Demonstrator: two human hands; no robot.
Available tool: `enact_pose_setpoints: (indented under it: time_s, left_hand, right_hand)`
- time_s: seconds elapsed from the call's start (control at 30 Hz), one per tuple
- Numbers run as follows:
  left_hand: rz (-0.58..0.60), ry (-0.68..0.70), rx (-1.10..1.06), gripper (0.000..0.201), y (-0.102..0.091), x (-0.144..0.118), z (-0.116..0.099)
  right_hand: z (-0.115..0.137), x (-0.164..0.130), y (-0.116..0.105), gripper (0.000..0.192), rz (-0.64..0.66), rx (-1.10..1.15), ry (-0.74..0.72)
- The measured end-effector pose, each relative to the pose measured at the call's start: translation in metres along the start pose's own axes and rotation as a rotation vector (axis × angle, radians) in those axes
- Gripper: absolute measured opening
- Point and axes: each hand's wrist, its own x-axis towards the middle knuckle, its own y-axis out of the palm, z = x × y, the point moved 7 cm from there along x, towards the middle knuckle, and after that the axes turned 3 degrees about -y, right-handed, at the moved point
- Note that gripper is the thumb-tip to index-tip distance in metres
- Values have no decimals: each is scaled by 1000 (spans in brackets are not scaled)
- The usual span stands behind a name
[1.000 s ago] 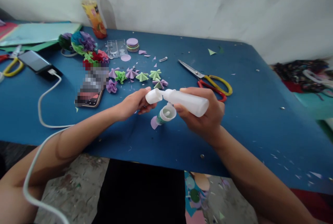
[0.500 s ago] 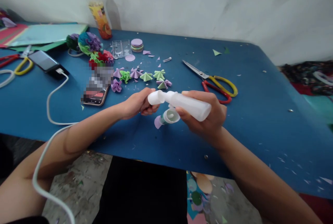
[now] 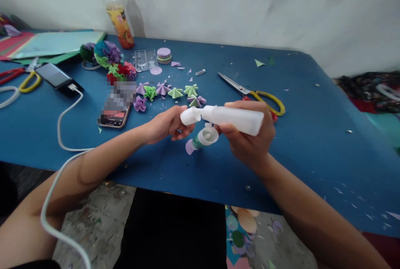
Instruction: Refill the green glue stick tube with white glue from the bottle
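White glue bottle held level in both hands over the blue table.

The right hand (image 3: 250, 137) is wrapped around the smooth, matte white plastic glue bottle (image 3: 233, 119), fingers curled under its tube-like body; the left hand (image 3: 167, 124) pinches the stubby cap (image 3: 189, 116) at the nozzle end. Just below hangs a small round white-rimmed cup (image 3: 208, 135) with a lilac paper circle (image 3: 189, 147) beside it on the table (image 3: 312, 135). Behind lie pleated paper cones (image 3: 175, 92) in lilac and green, steel scissors (image 3: 253, 94) with yellow and red handles, and a phone (image 3: 114, 114) with a white cable (image 3: 65, 135). Compared with half a second ago, the bottle sits flatter, its base lifted nearer the scissors, and the right hand has turned with it.
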Motion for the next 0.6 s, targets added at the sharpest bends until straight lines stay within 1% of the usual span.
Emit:
enact_pose_setpoints:
  time_s: [0.1, 0.17, 0.27, 0.43, 0.53, 0.6]
  left_hand:
    - [17, 23, -75, 41, 1, 0, -1]
    - [7, 52, -137, 37, 0, 0, -3]
    - [-13, 78, -214, 31, -2, 1, -5]
    - [-77, 92, -356, 20, -6, 1, -7]
    - [-88, 95, -402, 22, -5, -1, -6]
    - [-90, 129, -379, 25, -5, -2, -8]
  right_hand:
    - [-15, -1, 3, 28, -8, 173, 178]
    - [-20, -2, 5, 28, -22, 265, 237]
    - [-21, -2, 6, 26, -27, 308, 247]
    - [-19, -1, 6, 24, -5, 301, 230]
    - [-17, 0, 6, 22, 1, 264, 196]
    - [-16, -1, 5, 23, 4, 216, 183]
